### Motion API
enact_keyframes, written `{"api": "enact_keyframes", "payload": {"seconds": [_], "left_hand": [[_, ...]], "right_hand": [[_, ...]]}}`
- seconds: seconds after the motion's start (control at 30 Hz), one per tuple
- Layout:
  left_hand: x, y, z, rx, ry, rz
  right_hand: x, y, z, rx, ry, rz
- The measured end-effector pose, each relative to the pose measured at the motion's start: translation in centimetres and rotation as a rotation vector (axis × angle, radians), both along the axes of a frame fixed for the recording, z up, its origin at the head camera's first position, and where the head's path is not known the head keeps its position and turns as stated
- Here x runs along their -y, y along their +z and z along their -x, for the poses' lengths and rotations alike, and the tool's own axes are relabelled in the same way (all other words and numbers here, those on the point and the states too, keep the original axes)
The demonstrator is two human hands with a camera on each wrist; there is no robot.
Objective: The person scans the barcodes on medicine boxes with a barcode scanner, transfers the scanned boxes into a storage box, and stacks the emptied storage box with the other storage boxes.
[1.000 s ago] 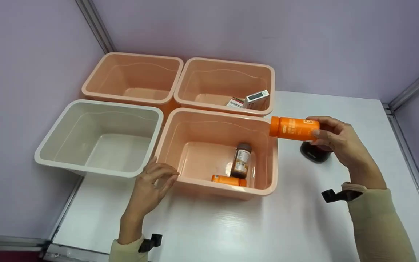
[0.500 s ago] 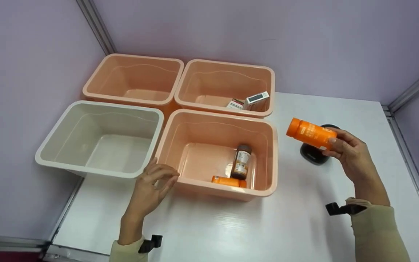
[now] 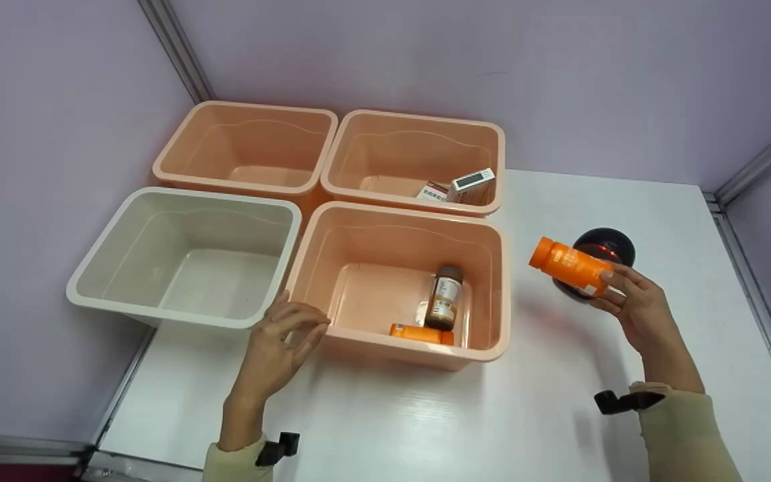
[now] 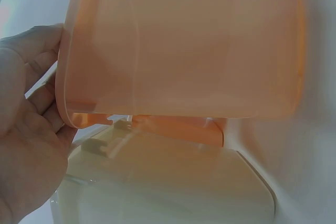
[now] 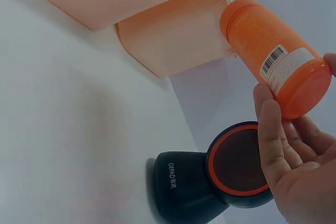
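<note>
My right hand [image 3: 630, 304] grips an orange bottle [image 3: 569, 266] by its base, tilted with the cap up and to the left, right in front of a black round-faced scanner [image 3: 601, 249] on the white table. In the right wrist view the orange bottle [image 5: 275, 53] shows a barcode label facing the scanner [image 5: 220, 174]. My left hand [image 3: 285, 335] rests with loosely curled fingers against the front left corner of the near peach bin [image 3: 499, 294]; the left wrist view shows the fingers [image 4: 31, 72] touching the peach bin's corner [image 4: 178, 51].
The near peach bin holds a brown bottle [image 3: 444, 296] and an orange bottle [image 3: 420, 333]. The far right peach bin [image 3: 419, 117] holds small boxes [image 3: 460, 185]. A far left peach bin [image 3: 245, 110] and a white bin [image 3: 91, 258] stand beside them. Purple walls enclose the table [image 3: 425, 422].
My right hand has carried the orange bottle from over the near bin's right rim down and to the right, in front of the scanner. The left hand has stayed put.
</note>
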State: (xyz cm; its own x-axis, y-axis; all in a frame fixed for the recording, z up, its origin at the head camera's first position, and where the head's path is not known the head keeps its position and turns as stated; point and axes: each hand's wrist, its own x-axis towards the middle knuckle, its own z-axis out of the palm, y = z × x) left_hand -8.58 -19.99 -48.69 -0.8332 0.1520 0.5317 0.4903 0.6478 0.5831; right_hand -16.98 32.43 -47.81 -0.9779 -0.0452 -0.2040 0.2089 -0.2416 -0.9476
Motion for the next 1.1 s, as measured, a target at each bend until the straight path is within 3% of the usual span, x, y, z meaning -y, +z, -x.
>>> {"api": "enact_keyframes", "payload": {"seconds": [0.37, 0.63, 0.83, 1.1], "left_hand": [[0.0, 0.0, 0.0, -0.006, -0.003, -0.002], [0.0, -0.1, 0.0, 0.015, -0.005, -0.011], [0.0, -0.1, 0.0, 0.019, -0.004, -0.010], [0.0, -0.1, 0.0, 0.011, 0.007, 0.003]], "right_hand": [[-0.9, -2.0, -0.2, 0.166, -0.060, 0.056], [-1.6, -2.8, 0.0, 0.253, -0.081, 0.027], [-1.8, -3.1, -0.1, 0.264, -0.086, 0.000], [-1.7, -2.9, -0.3, 0.203, -0.093, 0.044]]}}
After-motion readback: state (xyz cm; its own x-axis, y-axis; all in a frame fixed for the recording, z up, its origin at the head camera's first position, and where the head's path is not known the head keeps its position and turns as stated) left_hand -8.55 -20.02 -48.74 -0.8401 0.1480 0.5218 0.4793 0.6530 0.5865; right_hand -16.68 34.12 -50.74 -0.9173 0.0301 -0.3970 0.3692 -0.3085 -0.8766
